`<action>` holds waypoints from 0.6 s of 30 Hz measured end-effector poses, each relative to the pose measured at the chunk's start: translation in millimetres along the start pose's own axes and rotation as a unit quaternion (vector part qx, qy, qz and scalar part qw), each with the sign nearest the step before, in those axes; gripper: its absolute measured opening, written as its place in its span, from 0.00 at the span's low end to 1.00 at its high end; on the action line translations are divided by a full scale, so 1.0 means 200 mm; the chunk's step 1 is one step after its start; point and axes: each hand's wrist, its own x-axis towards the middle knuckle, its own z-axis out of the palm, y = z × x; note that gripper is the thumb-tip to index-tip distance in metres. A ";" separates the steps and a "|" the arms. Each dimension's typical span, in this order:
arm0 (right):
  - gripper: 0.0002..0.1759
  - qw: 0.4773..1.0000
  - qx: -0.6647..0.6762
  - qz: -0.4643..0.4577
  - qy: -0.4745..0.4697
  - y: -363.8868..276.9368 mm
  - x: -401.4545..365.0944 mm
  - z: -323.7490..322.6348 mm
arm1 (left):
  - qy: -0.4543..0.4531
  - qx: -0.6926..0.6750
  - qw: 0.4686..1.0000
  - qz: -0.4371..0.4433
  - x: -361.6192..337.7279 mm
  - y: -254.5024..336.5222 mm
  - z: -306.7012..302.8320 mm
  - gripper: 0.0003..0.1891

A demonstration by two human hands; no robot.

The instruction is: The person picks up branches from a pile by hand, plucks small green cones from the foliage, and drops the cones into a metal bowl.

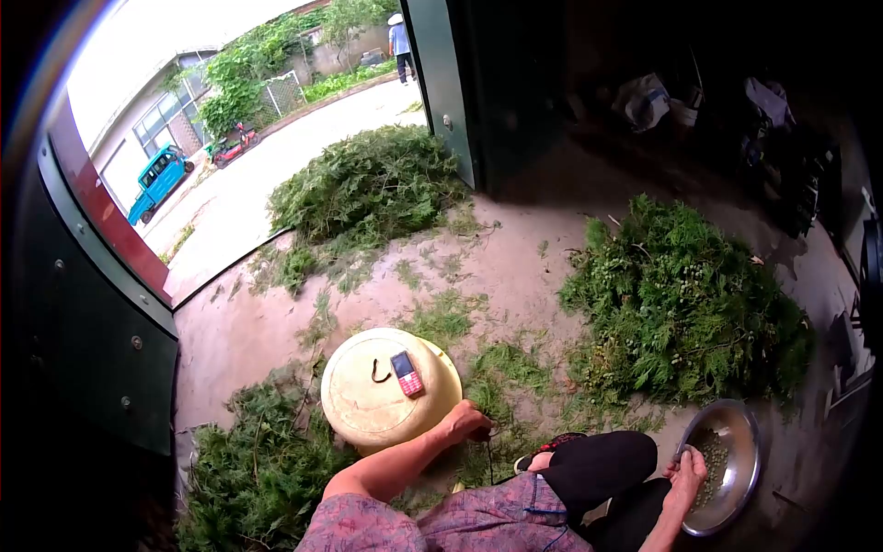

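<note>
My left hand is closed beside the right edge of an upturned pale yellow tub. A thin dark strand hangs below its fingers, too small to name. On the tub lie a red and white mobile phone and a short dark curved piece. Over the left rim of a metal basin, my right hand has its fingers pinched together; whatever they hold is hidden. Many small round green cones or seeds lie in the basin.
Green conifer branches are heaped at right, by the doorway and at lower left. Loose sprigs litter the floor. Dark doors flank the opening. Outside are a blue vehicle, a red one and a person.
</note>
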 end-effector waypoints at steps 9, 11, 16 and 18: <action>0.09 0.999 -0.027 -0.001 0.026 0.01 0.00 0.06 | 0.490 -0.238 0.761 0.353 0.01 0.87 -1.12 0.29; 0.10 1.000 -0.022 0.001 0.020 0.02 -0.01 0.07 | 0.462 -0.251 0.767 0.367 0.04 0.89 -1.06 0.25; 0.11 0.999 -0.038 -0.034 -0.003 -0.10 -0.15 0.07 | 0.274 -0.354 0.857 0.254 0.16 0.84 -0.53 0.14; 0.12 0.997 -0.066 -0.032 0.020 -0.12 -0.16 0.01 | 0.186 -0.359 0.883 0.237 0.18 0.84 -0.30 0.14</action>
